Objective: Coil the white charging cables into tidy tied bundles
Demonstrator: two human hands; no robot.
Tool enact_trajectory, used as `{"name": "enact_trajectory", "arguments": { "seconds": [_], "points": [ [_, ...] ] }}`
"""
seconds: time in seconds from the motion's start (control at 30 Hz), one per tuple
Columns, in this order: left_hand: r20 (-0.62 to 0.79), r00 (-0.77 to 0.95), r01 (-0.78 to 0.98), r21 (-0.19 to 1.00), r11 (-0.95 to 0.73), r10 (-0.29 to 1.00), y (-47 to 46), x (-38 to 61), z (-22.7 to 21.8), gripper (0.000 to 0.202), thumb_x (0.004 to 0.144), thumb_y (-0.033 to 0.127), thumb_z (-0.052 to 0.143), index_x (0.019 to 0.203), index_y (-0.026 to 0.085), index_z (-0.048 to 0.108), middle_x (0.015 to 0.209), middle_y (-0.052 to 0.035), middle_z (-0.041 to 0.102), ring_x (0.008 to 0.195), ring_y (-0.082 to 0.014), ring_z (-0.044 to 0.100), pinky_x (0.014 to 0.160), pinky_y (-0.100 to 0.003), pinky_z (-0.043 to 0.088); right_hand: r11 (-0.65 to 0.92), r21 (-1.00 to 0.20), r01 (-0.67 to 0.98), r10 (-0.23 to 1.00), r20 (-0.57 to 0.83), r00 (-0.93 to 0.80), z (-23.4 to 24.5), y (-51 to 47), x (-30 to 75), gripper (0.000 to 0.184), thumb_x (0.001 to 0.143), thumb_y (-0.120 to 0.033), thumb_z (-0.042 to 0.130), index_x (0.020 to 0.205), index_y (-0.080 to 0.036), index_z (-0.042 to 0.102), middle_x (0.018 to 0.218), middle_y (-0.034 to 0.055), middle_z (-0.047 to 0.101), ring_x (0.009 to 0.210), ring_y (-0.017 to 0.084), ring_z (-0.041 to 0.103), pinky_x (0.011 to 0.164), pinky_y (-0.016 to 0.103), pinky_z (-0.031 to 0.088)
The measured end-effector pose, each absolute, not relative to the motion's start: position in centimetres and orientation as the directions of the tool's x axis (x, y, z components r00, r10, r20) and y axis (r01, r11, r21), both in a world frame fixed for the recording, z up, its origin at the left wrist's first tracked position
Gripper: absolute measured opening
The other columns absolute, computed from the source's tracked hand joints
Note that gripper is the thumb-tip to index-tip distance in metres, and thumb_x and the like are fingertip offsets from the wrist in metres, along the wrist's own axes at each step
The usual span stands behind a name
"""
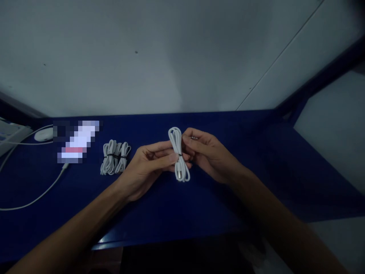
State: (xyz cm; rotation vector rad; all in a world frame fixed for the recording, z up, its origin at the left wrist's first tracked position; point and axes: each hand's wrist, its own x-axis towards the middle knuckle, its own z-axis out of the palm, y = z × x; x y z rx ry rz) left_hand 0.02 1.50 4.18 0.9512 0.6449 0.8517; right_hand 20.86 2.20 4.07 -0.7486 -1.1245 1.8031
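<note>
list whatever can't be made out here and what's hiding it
All in the head view:
Back of the held cable: turned away, in the left hand.
Whether the right hand pinches anything: too small and dark, its own fingers in the way.
Exact number of bundled cables: they press together.
Content of the lit screen: pixelated.
Far end of the white cord: cut by the left edge.

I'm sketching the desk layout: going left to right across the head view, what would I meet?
White rounded object, pixelated device, tied cables, left hand, held cable, right hand.
</note>
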Motion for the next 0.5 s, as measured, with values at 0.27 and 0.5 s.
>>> {"name": "enact_trajectory", "arguments": {
  "seconds": [0.27, 0.5],
  "points": [
    [-0.166, 0.632, -0.330, 0.827, 0.456, 0.757, 1.44, 0.20, 4.49, 0.029, 0.096, 0.018, 0.080, 0.122, 0.019, 0.067, 0.105, -0.0110, 0.084, 0.088, -0.0243, 0.083, 0.080, -0.033, 0.066, 0.000, -0.973, -0.231, 0.947, 0.074, -0.311, 4.24, 1.69, 20.21, 0.018, 0.105, -0.043, 0.067, 0.113, -0.027, 0.069, 0.075, -0.0045, 0.058, 0.058, 0.011, 0.050, 0.055, 0.026, 0.044],
    [-0.200, 0.620, -0.327, 0.813, 0.482, 0.759, 1.44, 0.22, 3.91, 0.030, 0.098, 0.017, 0.078, 0.125, 0.014, 0.066, 0.109, -0.0132, 0.082, 0.088, -0.0208, 0.082, 0.086, -0.031, 0.065, 0.136, -0.973, -0.184, 0.941, 0.185, -0.284, 4.44, 1.23, 19.76, 0.018, 0.097, -0.035, 0.078, 0.091, -0.022, 0.067, 0.070, -0.0049, 0.060, 0.055, 0.010, 0.055, 0.049, 0.022, 0.047]
  ]
}}
